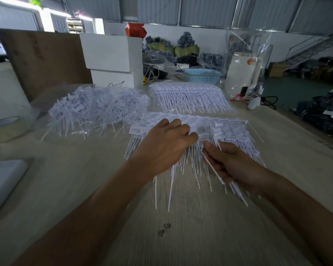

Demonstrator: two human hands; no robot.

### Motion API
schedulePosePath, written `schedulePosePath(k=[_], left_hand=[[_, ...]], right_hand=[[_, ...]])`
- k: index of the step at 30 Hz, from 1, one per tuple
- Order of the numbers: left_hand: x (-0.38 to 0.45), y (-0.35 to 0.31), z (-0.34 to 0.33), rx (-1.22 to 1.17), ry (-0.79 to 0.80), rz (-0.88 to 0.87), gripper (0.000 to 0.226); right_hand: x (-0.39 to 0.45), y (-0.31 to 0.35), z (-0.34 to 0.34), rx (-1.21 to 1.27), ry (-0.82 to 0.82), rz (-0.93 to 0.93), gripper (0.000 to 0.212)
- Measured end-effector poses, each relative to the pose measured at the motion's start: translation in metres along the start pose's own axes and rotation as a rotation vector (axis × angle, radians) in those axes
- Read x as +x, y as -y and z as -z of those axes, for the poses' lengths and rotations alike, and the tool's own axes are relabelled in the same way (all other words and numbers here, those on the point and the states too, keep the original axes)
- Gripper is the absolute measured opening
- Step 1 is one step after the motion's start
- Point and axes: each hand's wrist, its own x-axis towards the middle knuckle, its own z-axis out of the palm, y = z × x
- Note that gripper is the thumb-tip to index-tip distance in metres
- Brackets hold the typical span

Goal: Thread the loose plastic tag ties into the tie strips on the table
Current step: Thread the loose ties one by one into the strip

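Together, curled fingers [188,134] press the tie strip [231,129]; right hand [231,162] pinches a tie [212,167].

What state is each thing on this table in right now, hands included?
Left hand: fingers curled, resting on the near tie strip.
Right hand: pinching one loose tie.
Near tie strip: flat, tails fanned out.
Far tie strip: flat, untouched.
Loose tie pile: heaped, tangled.

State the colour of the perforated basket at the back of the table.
Light blue; the basket shows best in the head view.
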Motion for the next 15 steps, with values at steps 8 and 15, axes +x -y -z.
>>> schedulePosePath(k=[8,15], left_hand=[[-0.004,0.006,-0.011,-0.070,0.025,0.043,0.028],[0.000,-0.010,-0.016,-0.698,-0.043,0.442,0.026]], right_hand=[[0.000,0.003,0.002,-0.029,-0.061,-0.041,0.039],[-0.001,0.001,-0.007,0.160,-0.121,-0.042,0.043]])
